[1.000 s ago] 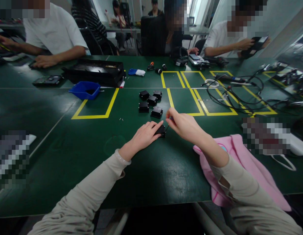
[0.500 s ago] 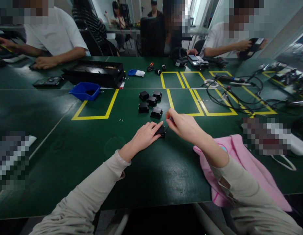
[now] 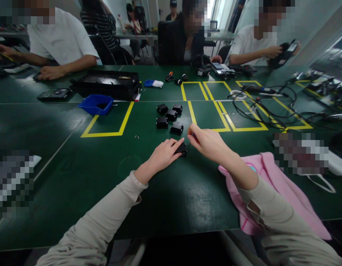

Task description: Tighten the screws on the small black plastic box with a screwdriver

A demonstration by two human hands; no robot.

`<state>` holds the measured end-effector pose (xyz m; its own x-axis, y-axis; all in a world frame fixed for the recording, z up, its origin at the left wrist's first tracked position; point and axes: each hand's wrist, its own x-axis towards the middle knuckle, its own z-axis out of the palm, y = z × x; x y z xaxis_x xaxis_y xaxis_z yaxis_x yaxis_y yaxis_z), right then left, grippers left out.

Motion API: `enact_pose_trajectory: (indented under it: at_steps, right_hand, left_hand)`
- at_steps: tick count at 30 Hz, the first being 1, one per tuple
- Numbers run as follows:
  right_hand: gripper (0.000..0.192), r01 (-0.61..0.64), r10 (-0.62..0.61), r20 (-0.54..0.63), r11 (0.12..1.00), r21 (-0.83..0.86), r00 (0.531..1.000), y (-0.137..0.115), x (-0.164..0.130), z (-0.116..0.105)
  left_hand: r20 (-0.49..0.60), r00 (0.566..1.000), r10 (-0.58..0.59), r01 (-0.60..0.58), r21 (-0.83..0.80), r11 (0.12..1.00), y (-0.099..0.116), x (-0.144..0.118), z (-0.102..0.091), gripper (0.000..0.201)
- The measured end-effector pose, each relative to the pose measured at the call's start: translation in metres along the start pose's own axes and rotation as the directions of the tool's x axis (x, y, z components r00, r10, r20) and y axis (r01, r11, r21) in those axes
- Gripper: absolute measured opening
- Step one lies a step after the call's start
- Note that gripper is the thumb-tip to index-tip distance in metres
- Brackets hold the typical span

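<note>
Under the fingers of my left hand (image 3: 165, 154) a small black box (image 3: 182, 148) is held down against the green table. My right hand (image 3: 206, 142) is closed in a pinch just right of that box. From its fingertips a thin dark shaft, seemingly a small screwdriver (image 3: 189, 145), slants down to the box's right end; most of its handle is hidden in the fingers. Beyond my hands several similar black boxes (image 3: 171, 115) lie in a loose cluster. Two tiny screws (image 3: 137, 137) rest on the table to the left of them.
A blue scoop-shaped bin (image 3: 95, 105) and a long black case (image 3: 107, 85) stand at the back left. Tangled black cables (image 3: 266, 107) cover the right side. A pink cloth (image 3: 273, 188) lies by my right forearm. Several people sit across the table (image 3: 165, 207).
My hands, the held box and the thin shaft stay almost in place. Across the table, a person at the right has shifted the dark device in their hands slightly.
</note>
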<state>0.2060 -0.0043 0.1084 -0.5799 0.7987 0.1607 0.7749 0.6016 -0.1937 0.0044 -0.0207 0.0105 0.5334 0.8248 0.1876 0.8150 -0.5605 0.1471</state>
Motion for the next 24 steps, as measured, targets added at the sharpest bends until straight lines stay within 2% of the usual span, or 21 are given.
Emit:
enact_pose_trajectory:
  at_steps: [3,9,15,20,24]
  right_hand:
    - [0.032,-0.011,0.011,0.018,0.999,-0.041,1.0,-0.0001,0.0008,-0.0007]
    - [0.024,-0.003,0.003,0.007,1.0,0.007,1.0,0.0003,0.0008,-0.001]
    - [0.031,-0.02,0.021,0.021,0.999,-0.043,1.0,0.0007,0.0013,-0.0007]
    - [0.026,0.006,-0.006,0.004,1.0,0.022,1.0,0.0003,0.0006,-0.0018]
    - [0.032,-0.013,0.013,0.018,1.0,-0.008,1.0,0.0007,0.0008,-0.0016]
  left_hand:
    - [-0.004,1.0,0.002,-0.002,0.001,1.0,0.0,0.0003,0.0005,0.055]
    - [-0.002,1.0,0.004,-0.004,-0.005,1.0,0.0004,0.0002,-0.0014,0.056]
    - [-0.006,1.0,0.007,-0.007,0.012,1.0,0.0003,0.0,-0.0007,0.055]
    - [-0.009,1.0,0.005,-0.005,0.009,1.0,-0.0001,0.0001,0.0001,0.056]
    - [-0.009,1.0,0.008,-0.008,0.01,1.0,0.0,0.0,-0.0006,0.054]
